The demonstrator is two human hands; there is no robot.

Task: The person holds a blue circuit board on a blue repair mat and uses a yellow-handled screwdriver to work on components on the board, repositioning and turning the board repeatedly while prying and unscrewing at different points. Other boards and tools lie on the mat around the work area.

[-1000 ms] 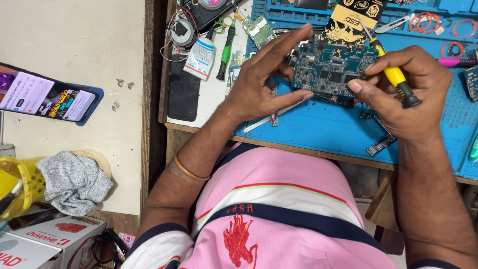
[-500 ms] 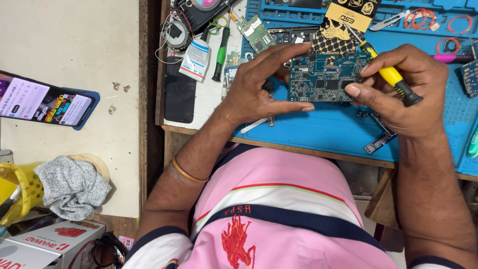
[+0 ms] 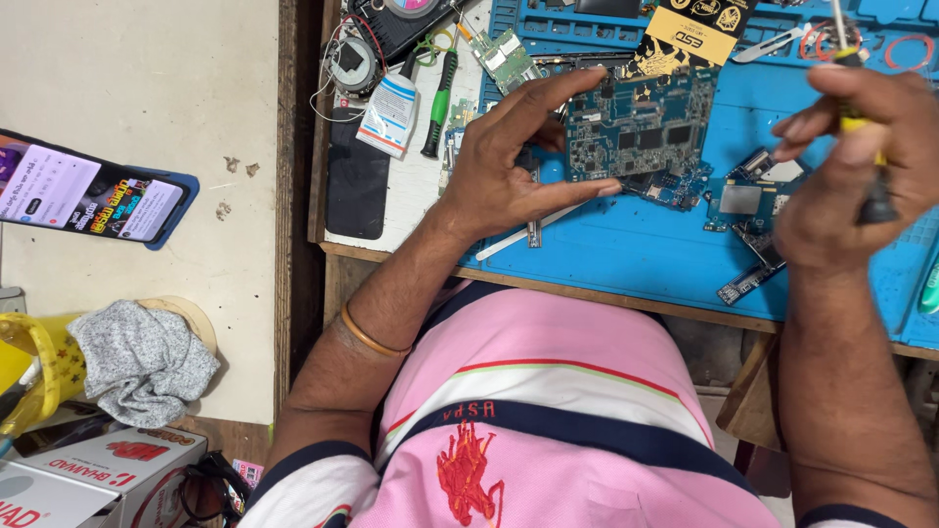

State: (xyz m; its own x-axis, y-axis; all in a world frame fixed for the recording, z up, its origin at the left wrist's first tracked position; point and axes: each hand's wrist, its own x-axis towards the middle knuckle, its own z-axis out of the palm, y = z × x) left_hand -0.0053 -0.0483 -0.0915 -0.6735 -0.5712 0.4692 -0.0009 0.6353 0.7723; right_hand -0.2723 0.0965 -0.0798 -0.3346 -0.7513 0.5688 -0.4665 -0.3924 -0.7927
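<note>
The head view is filled along its lower edge by a pink shirt [image 3: 548, 411] with a dark band, and above it a wooden counter [image 3: 391, 259] is seen, most of it covered by a blue work mat [image 3: 636, 249]. On the pale floor beyond the counter's left edge, a phone with a lit screen [image 3: 88, 196] is seen, and nearer the bottom left corner a grey cloth [image 3: 142, 357] is draped beside a yellow container [image 3: 39, 367].

A blue-green circuit board [image 3: 636, 122] is lying on the mat toward the far edge of the counter, partly under a black and yellow packet [image 3: 690, 34]. The board is steadied by the left hand [image 3: 509, 166], which is spread wide, the thumb laid along the board's near edge and the forefinger stretched over its far left corner. Smaller board pieces [image 3: 748, 196] are scattered on the mat to the right of it.

The right hand [image 3: 851, 166] is raised above the right part of the mat, well apart from the board, and is closed around a yellow-handled screwdriver [image 3: 856, 117], whose thin shaft is pointed up; the hand is blurred.

At the left end of the counter, a dark phone [image 3: 357, 181] is laid flat, with a green-handled screwdriver [image 3: 440, 103] just beside it.
</note>
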